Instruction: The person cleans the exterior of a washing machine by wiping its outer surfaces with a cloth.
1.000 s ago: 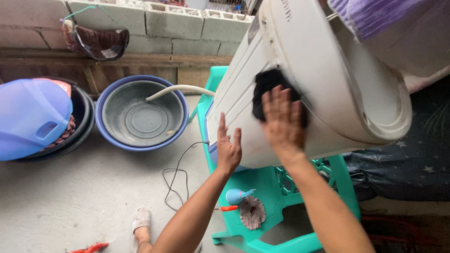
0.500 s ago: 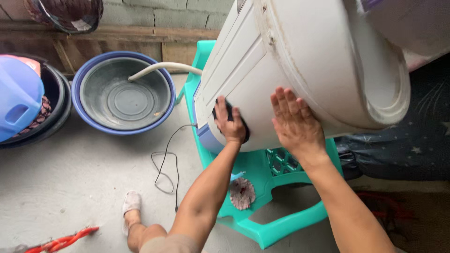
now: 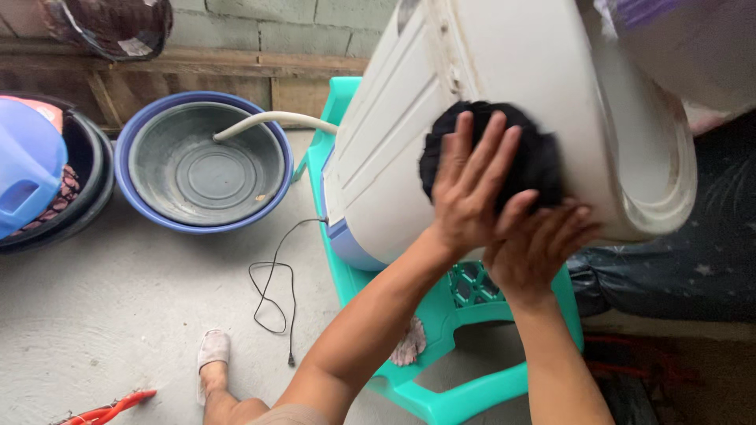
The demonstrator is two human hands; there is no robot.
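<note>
A grey basin (image 3: 206, 169) sits inside a blue tub (image 3: 126, 185) at far left, with a white hose (image 3: 272, 120) running into it. A white washing machine (image 3: 441, 118) lies tilted on a green stool (image 3: 465, 315), its long axis slanting up and right. The left hand (image 3: 472, 193), fingers spread, presses a black cloth (image 3: 543, 161) flat against the machine's side; the right hand (image 3: 535, 244), fingers apart, touches just below.

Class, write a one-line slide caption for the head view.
Left hand presses a black cloth on a tilted white tub; right hand beside it.
</note>
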